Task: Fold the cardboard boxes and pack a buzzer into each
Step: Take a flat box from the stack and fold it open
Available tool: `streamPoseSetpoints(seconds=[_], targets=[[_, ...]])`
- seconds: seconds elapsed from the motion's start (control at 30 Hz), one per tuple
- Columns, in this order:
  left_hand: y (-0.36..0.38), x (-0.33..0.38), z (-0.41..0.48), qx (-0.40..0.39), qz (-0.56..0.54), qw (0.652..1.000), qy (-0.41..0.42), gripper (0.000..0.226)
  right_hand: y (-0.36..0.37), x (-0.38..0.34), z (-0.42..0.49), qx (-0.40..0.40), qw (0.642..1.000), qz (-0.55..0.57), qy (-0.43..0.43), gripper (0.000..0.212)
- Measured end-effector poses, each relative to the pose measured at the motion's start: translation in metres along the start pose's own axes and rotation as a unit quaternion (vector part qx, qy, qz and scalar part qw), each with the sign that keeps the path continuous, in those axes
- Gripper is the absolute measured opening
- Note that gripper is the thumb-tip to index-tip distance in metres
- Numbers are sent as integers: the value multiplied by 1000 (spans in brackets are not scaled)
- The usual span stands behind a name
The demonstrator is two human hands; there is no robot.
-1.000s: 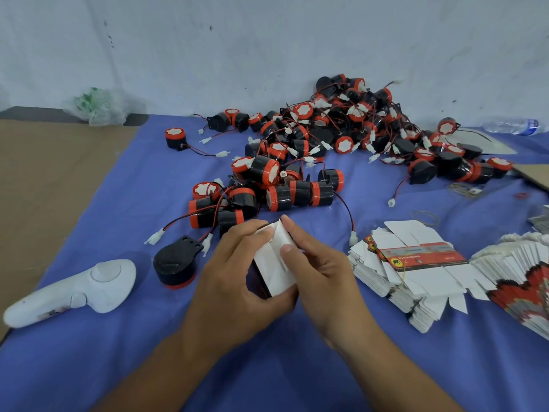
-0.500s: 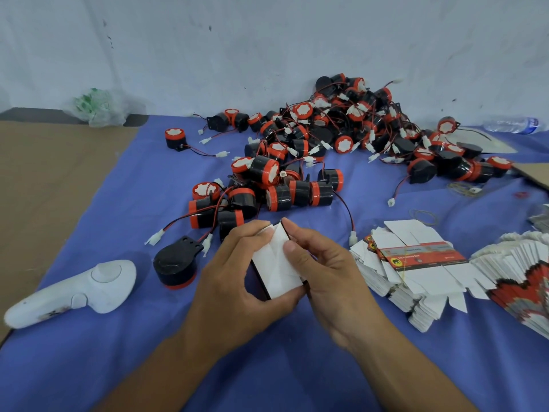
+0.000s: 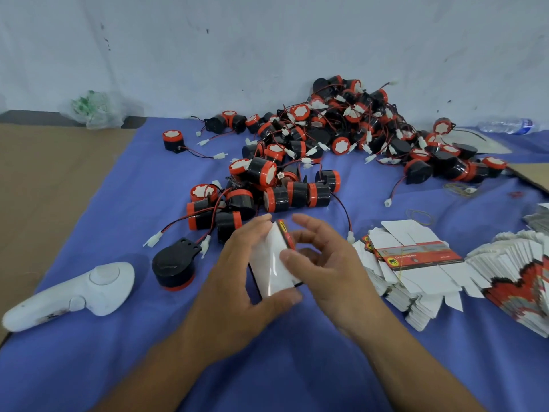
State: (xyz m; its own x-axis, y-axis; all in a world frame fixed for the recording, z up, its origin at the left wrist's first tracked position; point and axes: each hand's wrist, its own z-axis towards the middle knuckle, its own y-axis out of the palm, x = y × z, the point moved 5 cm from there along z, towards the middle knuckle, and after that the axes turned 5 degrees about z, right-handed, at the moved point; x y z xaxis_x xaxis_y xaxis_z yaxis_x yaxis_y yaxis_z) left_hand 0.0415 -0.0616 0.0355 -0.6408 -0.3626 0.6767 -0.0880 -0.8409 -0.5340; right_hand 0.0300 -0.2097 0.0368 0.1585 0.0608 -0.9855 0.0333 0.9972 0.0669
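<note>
Left hand (image 3: pixel 237 281) is gripping a folded box (image 3: pixel 269 263) near the buzzer pile (image 3: pixel 297 173) while the loosely open right hand (image 3: pixel 332 263) is touching its white face.

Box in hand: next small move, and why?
Probably the right hand reaches for the nearest buzzer. The left hand grips the box, the right is open with its thumb on it, and that buzzer lies just beyond. Box contents aren't visible.
</note>
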Motion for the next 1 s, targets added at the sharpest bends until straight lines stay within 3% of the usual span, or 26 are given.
streamPoseSetpoints(seconds=[0.07, 0.13, 0.17, 0.2, 0.27, 0.33, 0.43, 0.57, 0.63, 0.7, 0.8, 0.87, 0.93, 1.0], targets=[[6, -2, 7, -23, -172, 981, -85, 76, -3, -17, -5, -3, 971, -178, -160, 65], [9, -17, 10, 5, -316, 925, -213, 63, 6, -23, -11, -7, 850, -424, -311, 76], [7, -20, 8, 21, -322, 919, -225, 58, 12, -21, -13, -17, 798, -490, -351, 77], [5, -22, 5, 36, -308, 923, -229, 54, 17, -17, -13, -33, 774, -515, -367, 74], [-3, -34, -4, 73, -260, 931, -244, 40, 24, -10, -13, -70, 781, -499, -369, 58], [-7, -40, -4, 79, -225, 939, -249, 29, 24, -6, -12, -92, 827, -435, -345, 48], [0, -38, -2, 54, -257, 928, -264, 30, 13, -5, -7, -62, 904, -354, -232, 66], [8, -24, -6, -6, -263, 934, -240, 59, 20, 12, -7, -155, 911, -356, -137, 95], [6, -24, -5, 12, -239, 940, -244, 50, 22, 19, -10, -187, 924, -319, -100, 101], [3, -25, -3, 47, -248, 937, -240, 41, 22, 15, -12, -188, 926, -301, -129, 95], [3, -20, -1, 74, -298, 927, -214, 38, 19, -9, -17, -79, 882, -335, -323, 59], [3, -16, -1, 89, -299, 930, -192, 36, 15, -23, -22, 20, 855, -323, -405, 40], [1, -17, -2, 117, -270, 938, -185, 35, 12, -29, -25, 104, 838, -316, -433, 39], [-4, -19, -2, 144, -254, 941, -173, 35, 4, -29, -22, 197, 844, -325, -378, 49]])
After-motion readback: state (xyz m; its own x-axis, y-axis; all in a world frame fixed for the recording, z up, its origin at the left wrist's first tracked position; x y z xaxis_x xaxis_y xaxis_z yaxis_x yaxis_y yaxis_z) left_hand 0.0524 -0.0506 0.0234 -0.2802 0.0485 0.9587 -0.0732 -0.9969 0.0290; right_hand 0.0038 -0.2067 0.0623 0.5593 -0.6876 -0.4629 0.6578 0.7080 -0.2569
